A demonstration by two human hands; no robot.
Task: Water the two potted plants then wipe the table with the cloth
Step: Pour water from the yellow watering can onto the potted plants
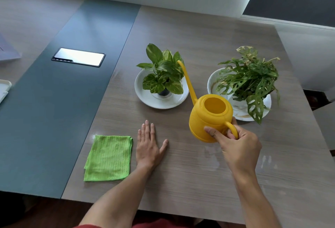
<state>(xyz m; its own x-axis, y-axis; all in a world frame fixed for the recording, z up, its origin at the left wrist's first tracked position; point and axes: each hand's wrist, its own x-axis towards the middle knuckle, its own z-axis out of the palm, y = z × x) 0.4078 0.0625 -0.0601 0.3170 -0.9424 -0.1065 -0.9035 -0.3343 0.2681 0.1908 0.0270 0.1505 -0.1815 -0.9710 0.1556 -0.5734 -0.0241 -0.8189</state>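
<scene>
On the table (190, 182) I see two potted plants toward the far side, each on its own saucer. Left plant (162, 71) sits on the left saucer (145, 95); right plant (248, 80) on the right saucer (213, 82), well apart. Watering can (210, 119) between them, nearer me, spout reaching over the left plant's saucer. Right hand (237, 146) on its handle. Cloth (108, 158) lies near-left; left hand (149, 148) flat just beside it, to its right.

Dark teal strip (54, 109) running beside the wood surface, glossy rectangular panel (78, 57) set flush in it, white tray edge (4, 88) far left, paper corner (8, 51) behind it
</scene>
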